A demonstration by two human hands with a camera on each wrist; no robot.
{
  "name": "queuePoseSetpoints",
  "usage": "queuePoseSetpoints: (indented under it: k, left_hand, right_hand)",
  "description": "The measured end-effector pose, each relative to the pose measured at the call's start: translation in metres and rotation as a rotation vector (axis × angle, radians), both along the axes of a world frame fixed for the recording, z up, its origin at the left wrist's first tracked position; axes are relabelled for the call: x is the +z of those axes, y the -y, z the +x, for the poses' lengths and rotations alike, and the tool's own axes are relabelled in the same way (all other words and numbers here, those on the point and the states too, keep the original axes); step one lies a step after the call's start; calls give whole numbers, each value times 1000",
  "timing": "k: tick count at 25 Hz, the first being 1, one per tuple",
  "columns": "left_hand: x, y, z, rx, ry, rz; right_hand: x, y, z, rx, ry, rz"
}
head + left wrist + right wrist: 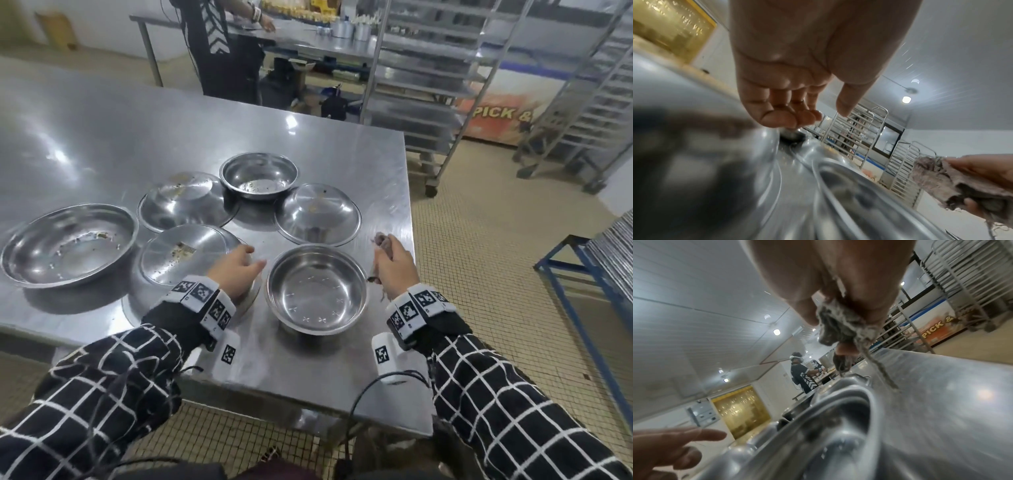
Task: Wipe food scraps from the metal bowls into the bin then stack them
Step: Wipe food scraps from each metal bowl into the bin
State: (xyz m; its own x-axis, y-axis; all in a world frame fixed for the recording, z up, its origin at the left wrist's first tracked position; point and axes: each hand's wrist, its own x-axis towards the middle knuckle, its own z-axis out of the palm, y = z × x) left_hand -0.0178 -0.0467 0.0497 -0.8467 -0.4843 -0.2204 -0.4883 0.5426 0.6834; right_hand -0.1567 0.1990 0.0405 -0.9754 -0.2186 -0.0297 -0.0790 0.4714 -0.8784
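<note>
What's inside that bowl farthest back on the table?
The farthest upright bowl holds scattered food scraps and specks along its bottom. Its near wall hides part of the floor, so anything lying close against that side cannot be seen.

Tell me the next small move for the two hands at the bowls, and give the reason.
Probably the left hand should grip the rim of the overturned bowl it hovers over and turn it upright. That bowl shows food scraps, while the upright bowl nearest the person looks clean. The right hand already grips the cloth, ready to wipe. No bin is in view.
</note>
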Motion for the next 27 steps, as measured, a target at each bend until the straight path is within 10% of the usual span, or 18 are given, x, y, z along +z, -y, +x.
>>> queuePoseSetpoints:
  k: [7,16,27]
  left_hand:
    - [66,87,-42,-42,96,-156]
    - [39,240,-163,-152,263,-321]
    - [-10,300,-264,-427,550,-480]
  right_hand:
    - [40,92,-47,64,107,-168]
    - [29,242,-157,32,98,29]
    - [-12,321,-250,174,192,746]
